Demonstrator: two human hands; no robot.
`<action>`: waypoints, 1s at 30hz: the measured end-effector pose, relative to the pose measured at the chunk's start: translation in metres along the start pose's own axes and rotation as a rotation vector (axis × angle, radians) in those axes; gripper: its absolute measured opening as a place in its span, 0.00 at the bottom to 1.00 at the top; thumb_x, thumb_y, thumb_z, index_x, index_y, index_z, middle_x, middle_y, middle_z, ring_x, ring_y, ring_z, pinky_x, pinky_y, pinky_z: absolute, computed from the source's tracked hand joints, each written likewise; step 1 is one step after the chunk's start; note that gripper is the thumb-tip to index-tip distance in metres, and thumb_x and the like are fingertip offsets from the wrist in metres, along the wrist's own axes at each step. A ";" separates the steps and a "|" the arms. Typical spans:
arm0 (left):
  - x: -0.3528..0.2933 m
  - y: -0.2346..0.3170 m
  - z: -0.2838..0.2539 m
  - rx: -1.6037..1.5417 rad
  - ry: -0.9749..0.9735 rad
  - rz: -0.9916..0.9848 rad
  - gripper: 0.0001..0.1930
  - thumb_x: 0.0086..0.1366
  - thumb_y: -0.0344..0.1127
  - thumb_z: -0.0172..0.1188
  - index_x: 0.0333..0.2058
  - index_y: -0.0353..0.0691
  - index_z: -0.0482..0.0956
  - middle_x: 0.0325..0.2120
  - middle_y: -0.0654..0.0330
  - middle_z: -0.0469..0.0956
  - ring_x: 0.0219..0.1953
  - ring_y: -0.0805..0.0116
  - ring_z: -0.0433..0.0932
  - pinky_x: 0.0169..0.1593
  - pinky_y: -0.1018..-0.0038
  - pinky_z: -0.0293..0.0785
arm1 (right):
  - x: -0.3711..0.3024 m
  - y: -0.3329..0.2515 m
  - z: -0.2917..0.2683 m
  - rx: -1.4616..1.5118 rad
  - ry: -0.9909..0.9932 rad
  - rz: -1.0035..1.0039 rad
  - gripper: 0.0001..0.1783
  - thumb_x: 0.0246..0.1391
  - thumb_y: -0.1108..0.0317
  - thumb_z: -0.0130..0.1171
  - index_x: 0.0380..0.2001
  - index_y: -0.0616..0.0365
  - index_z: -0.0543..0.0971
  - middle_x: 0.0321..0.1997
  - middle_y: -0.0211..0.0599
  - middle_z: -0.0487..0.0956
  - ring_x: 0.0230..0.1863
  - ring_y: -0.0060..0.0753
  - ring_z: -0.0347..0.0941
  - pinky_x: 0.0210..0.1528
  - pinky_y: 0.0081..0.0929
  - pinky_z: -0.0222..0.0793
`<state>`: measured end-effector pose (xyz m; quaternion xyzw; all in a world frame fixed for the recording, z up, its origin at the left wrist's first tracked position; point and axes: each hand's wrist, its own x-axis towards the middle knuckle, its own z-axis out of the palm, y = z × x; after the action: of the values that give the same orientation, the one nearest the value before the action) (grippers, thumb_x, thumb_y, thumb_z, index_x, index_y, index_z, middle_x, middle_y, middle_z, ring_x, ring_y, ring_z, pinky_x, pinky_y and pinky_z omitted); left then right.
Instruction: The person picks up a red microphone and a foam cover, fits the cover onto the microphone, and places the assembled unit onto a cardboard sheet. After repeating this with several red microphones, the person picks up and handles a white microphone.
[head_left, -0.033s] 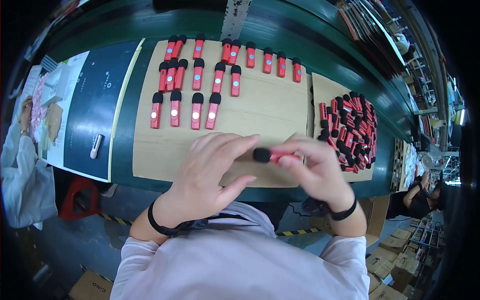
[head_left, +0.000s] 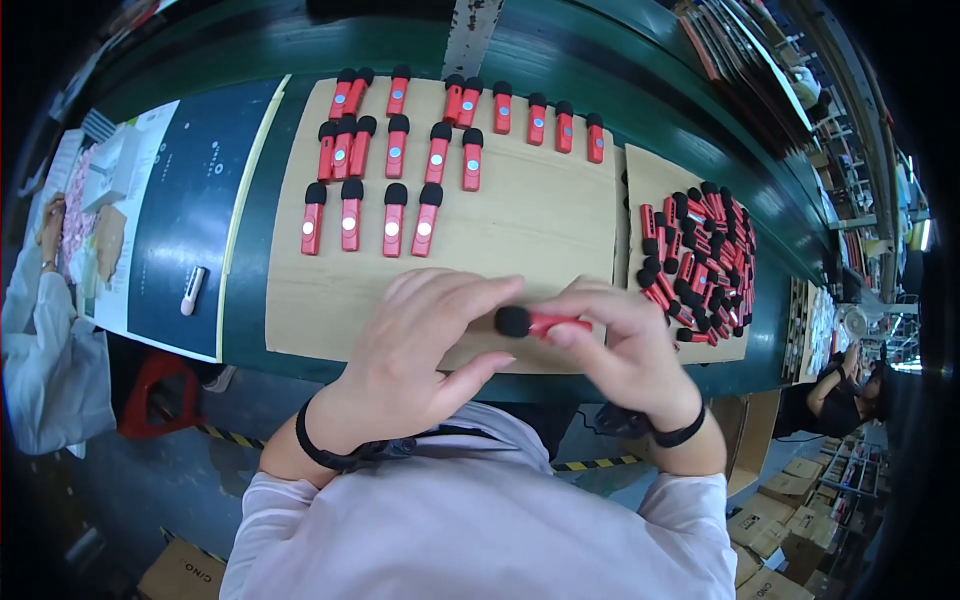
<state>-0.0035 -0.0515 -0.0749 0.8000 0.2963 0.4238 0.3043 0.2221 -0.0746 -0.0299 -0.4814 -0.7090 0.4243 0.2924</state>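
Over the near edge of the cardboard sheet (head_left: 540,225), the right hand (head_left: 625,335) pinches a red microphone (head_left: 548,323), its long axis roughly parallel to that edge. The black head (head_left: 513,321) points leftward from the fingertips, toward the left hand (head_left: 415,350), thumb and fingers spread. Beyond, microphone rows (head_left: 438,160) reach the far edge.

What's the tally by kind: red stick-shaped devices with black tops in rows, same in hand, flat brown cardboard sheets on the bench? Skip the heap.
Red stick-shaped devices with black tops in rows: 19
Held device in right hand: 1
Flat brown cardboard sheets: 2
Total: 22
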 end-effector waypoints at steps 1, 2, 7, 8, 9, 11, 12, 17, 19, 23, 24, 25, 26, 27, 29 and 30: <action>-0.001 0.000 -0.001 -0.061 -0.020 0.018 0.20 0.49 0.26 0.68 0.43 0.36 0.77 0.37 0.56 0.78 0.38 0.56 0.76 0.48 0.63 0.68 | -0.003 0.001 0.008 0.043 0.027 -0.029 0.10 0.55 0.73 0.60 0.40 0.66 0.79 0.34 0.35 0.79 0.36 0.24 0.73 0.43 0.21 0.66; -0.003 0.000 -0.002 -0.057 -0.021 0.012 0.20 0.49 0.26 0.68 0.43 0.36 0.77 0.37 0.56 0.78 0.38 0.56 0.76 0.48 0.63 0.68 | -0.005 0.002 0.015 0.085 0.053 -0.057 0.10 0.55 0.73 0.61 0.40 0.66 0.79 0.33 0.35 0.79 0.36 0.25 0.72 0.42 0.22 0.66; -0.009 -0.005 -0.005 -0.091 0.014 0.068 0.19 0.48 0.26 0.69 0.41 0.35 0.78 0.33 0.55 0.78 0.36 0.56 0.76 0.47 0.63 0.69 | -0.019 0.016 0.040 0.189 0.288 -0.133 0.12 0.52 0.72 0.64 0.39 0.67 0.79 0.33 0.38 0.78 0.35 0.29 0.71 0.42 0.26 0.64; -0.010 -0.005 -0.006 -0.092 0.009 0.058 0.19 0.48 0.26 0.69 0.41 0.34 0.78 0.34 0.55 0.78 0.37 0.56 0.76 0.47 0.63 0.69 | -0.020 0.019 0.041 0.191 0.286 -0.132 0.12 0.52 0.72 0.64 0.39 0.67 0.79 0.33 0.38 0.78 0.35 0.29 0.71 0.42 0.26 0.64; -0.010 -0.005 -0.007 -0.092 0.003 0.048 0.18 0.49 0.26 0.69 0.41 0.34 0.78 0.34 0.55 0.78 0.37 0.56 0.76 0.47 0.63 0.69 | -0.019 0.022 0.041 0.147 0.290 -0.180 0.13 0.50 0.73 0.65 0.40 0.66 0.79 0.33 0.38 0.79 0.34 0.31 0.72 0.41 0.27 0.65; -0.010 -0.003 -0.007 -0.125 0.009 0.022 0.18 0.49 0.26 0.69 0.41 0.34 0.78 0.34 0.55 0.78 0.37 0.56 0.76 0.47 0.64 0.69 | -0.017 0.026 0.039 0.058 0.299 -0.277 0.17 0.45 0.76 0.68 0.41 0.64 0.79 0.34 0.38 0.80 0.34 0.34 0.74 0.40 0.28 0.68; -0.009 -0.002 -0.006 -0.158 0.015 0.000 0.18 0.49 0.26 0.69 0.41 0.34 0.78 0.34 0.55 0.78 0.37 0.57 0.76 0.47 0.64 0.69 | -0.016 0.027 0.039 0.061 0.297 -0.276 0.17 0.45 0.76 0.68 0.41 0.64 0.79 0.34 0.38 0.80 0.34 0.34 0.74 0.40 0.28 0.68; -0.006 0.003 -0.002 -0.205 -0.028 -0.087 0.17 0.50 0.26 0.69 0.41 0.34 0.78 0.34 0.55 0.78 0.38 0.58 0.76 0.49 0.64 0.70 | -0.014 0.024 0.038 -0.016 0.331 -0.367 0.18 0.44 0.74 0.70 0.41 0.65 0.79 0.34 0.40 0.80 0.34 0.34 0.74 0.39 0.28 0.67; -0.006 0.002 -0.001 -0.201 -0.015 -0.072 0.17 0.50 0.26 0.69 0.41 0.34 0.78 0.34 0.55 0.79 0.38 0.58 0.76 0.50 0.64 0.70 | -0.014 0.019 0.041 0.051 0.381 -0.298 0.18 0.43 0.74 0.70 0.40 0.65 0.79 0.34 0.40 0.80 0.34 0.35 0.74 0.39 0.28 0.67; -0.007 0.002 -0.003 -0.192 0.013 -0.041 0.17 0.50 0.26 0.69 0.40 0.34 0.78 0.34 0.56 0.79 0.38 0.58 0.76 0.52 0.63 0.70 | -0.014 0.026 0.046 0.070 0.367 -0.333 0.17 0.43 0.74 0.70 0.39 0.65 0.79 0.34 0.40 0.80 0.34 0.35 0.74 0.39 0.29 0.67; -0.007 0.002 -0.004 -0.190 0.012 -0.040 0.17 0.49 0.26 0.69 0.40 0.34 0.78 0.33 0.56 0.79 0.37 0.58 0.76 0.52 0.62 0.70 | -0.014 0.026 0.048 0.070 0.366 -0.333 0.17 0.43 0.74 0.70 0.39 0.65 0.79 0.34 0.40 0.80 0.34 0.35 0.74 0.39 0.29 0.67; -0.007 0.003 -0.005 -0.189 0.012 -0.040 0.17 0.49 0.26 0.69 0.40 0.34 0.78 0.33 0.56 0.79 0.37 0.58 0.76 0.53 0.62 0.70 | -0.013 0.025 0.049 0.068 0.371 -0.339 0.17 0.43 0.74 0.70 0.39 0.65 0.79 0.34 0.40 0.80 0.34 0.35 0.74 0.39 0.29 0.67; -0.007 0.002 -0.004 -0.189 0.012 -0.041 0.17 0.49 0.26 0.69 0.40 0.34 0.78 0.33 0.56 0.79 0.37 0.58 0.76 0.53 0.62 0.70 | -0.013 0.025 0.050 0.067 0.375 -0.346 0.17 0.43 0.74 0.70 0.39 0.64 0.79 0.35 0.39 0.80 0.34 0.35 0.74 0.39 0.29 0.67; -0.007 0.001 -0.003 -0.196 0.035 -0.013 0.17 0.48 0.25 0.69 0.38 0.35 0.78 0.31 0.56 0.78 0.35 0.59 0.76 0.49 0.63 0.69 | -0.013 0.024 0.051 0.065 0.380 -0.352 0.17 0.43 0.74 0.70 0.39 0.64 0.79 0.35 0.39 0.80 0.34 0.35 0.74 0.39 0.29 0.67; -0.006 0.000 -0.001 -0.208 0.082 0.042 0.16 0.45 0.23 0.68 0.36 0.37 0.78 0.28 0.57 0.76 0.30 0.60 0.74 0.41 0.66 0.69 | -0.012 0.024 0.051 0.061 0.378 -0.356 0.17 0.43 0.74 0.70 0.39 0.64 0.79 0.35 0.39 0.80 0.34 0.35 0.74 0.39 0.29 0.67; -0.006 -0.001 -0.001 -0.208 0.083 0.041 0.16 0.45 0.23 0.68 0.36 0.37 0.78 0.28 0.57 0.76 0.30 0.60 0.74 0.41 0.66 0.69 | -0.012 0.024 0.051 0.057 0.378 -0.361 0.17 0.43 0.74 0.70 0.39 0.64 0.79 0.35 0.39 0.80 0.34 0.35 0.74 0.39 0.29 0.67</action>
<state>-0.0077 -0.0553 -0.0777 0.7519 0.2466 0.4911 0.3643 0.1947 -0.0980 -0.0747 -0.4096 -0.7041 0.2876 0.5038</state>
